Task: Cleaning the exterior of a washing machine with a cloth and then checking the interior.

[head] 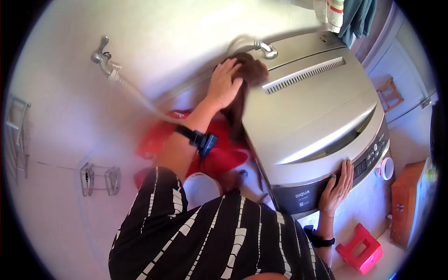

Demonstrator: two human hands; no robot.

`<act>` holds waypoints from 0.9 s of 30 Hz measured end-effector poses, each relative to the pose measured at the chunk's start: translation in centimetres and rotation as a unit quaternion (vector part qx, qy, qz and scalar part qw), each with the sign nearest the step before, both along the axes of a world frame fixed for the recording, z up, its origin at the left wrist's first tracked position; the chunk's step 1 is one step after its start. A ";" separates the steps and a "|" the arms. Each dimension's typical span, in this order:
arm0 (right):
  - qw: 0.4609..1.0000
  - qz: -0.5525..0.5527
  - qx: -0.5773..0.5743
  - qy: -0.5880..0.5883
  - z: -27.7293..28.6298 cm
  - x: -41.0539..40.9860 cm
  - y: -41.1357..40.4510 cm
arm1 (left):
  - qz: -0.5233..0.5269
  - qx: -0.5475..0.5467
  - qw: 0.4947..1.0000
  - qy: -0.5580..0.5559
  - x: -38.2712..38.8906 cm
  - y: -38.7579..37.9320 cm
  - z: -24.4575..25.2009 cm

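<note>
My left hand point(224, 85) reaches to the back left corner of a top-loading washing machine point(308, 101). Its fingers lie over a bunched dark brown cloth point(253, 68), part of which hangs down along the machine's left side. The fingertips are partly sunk in the cloth and slightly blurred. My right hand point(336, 192) rests on the front edge, over the dark control panel point(365, 166), fingers extended and holding nothing. The machine's lid is down. Near the cloth, a water inlet hose elbow point(269, 52) joins the machine's rear top.
A wall tap point(101, 56) feeds a pale hose point(140, 94) running behind my left arm. Red plastic basins point(224, 161) and a white bucket point(203, 189) stand left of the machine. A red stool point(362, 250) and wooden cabinet point(406, 206) are at right. Towels point(329, 14) hang above.
</note>
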State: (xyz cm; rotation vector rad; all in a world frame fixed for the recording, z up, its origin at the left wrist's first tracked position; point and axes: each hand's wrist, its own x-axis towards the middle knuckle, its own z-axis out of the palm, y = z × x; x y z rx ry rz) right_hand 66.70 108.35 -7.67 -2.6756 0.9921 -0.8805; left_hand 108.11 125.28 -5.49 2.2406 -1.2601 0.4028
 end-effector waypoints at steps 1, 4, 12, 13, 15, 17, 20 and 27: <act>1.000 -0.001 0.006 0.000 0.1 0.2 -0.1 | 0.001 0.003 1.000 0.002 0.3 -0.2 -0.1; 1.000 0.005 0.004 0.001 -0.2 0.3 -0.1 | 0.058 -0.030 0.998 0.004 0.0 -0.1 -0.2; 1.000 -0.007 -0.008 0.013 -0.4 -0.4 -0.3 | -0.101 -0.035 0.994 0.011 -16.0 2.6 -1.3; 1.000 -0.003 -0.010 0.012 -0.5 -0.4 -0.4 | -0.126 -0.012 0.991 0.033 -17.9 3.2 -0.9; 1.000 0.002 -0.010 0.008 -0.9 -0.3 -0.4 | -0.175 0.018 0.982 0.069 -20.3 4.1 -0.5; 1.000 0.001 -0.010 0.012 -1.1 -0.3 -0.5 | -0.183 0.022 0.981 0.060 -20.5 4.5 -0.8; 1.000 -0.001 -0.012 0.007 -0.9 -0.8 -0.5 | -0.193 -0.002 0.980 0.050 -18.3 3.6 -0.6; 1.000 0.006 0.020 -0.019 -0.1 0.2 -0.3 | -0.040 -0.012 0.999 0.009 -6.0 2.1 0.1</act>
